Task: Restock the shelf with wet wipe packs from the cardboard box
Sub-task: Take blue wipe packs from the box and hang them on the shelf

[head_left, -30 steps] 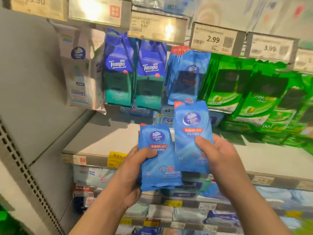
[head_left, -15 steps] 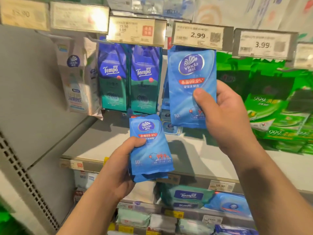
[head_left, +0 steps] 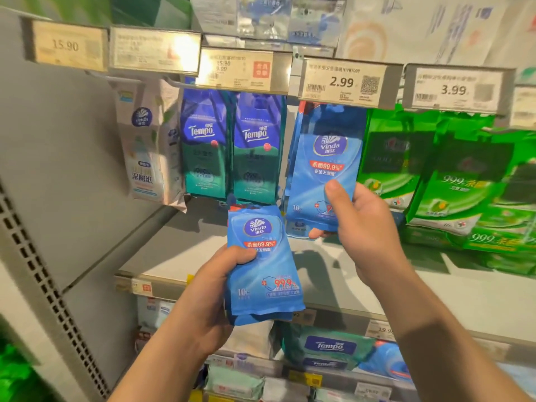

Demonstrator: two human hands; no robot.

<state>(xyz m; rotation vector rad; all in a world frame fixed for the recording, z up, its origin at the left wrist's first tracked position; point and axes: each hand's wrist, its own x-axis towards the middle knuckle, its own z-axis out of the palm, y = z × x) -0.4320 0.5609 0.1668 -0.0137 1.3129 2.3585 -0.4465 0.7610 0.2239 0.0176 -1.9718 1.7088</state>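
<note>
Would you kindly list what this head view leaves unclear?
- Hanging peg: hidden behind the 2.99 price tag and the raised pack in the right hand.
- Pack count in the left hand: stack overlaps.
- Cardboard box: out of frame.

Wipe packs (head_left: pixel 323 169) glossy plastic film (blue); shelf (head_left: pixel 179 250) matt grey.

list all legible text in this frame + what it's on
"15.90": far-left price tag
"15.90" over "9.99": third price tag
"2.99": price tag
"3.99": price tag
"Tempo": two hanging packs
"vinda", "99.9%", "10": pack in right hand
"vinda", "99.9%", "10": stack in left hand
"999": green packs
"Tempo": pack on lower shelf
Second tag, barcodes, small print: too blurred.
</note>
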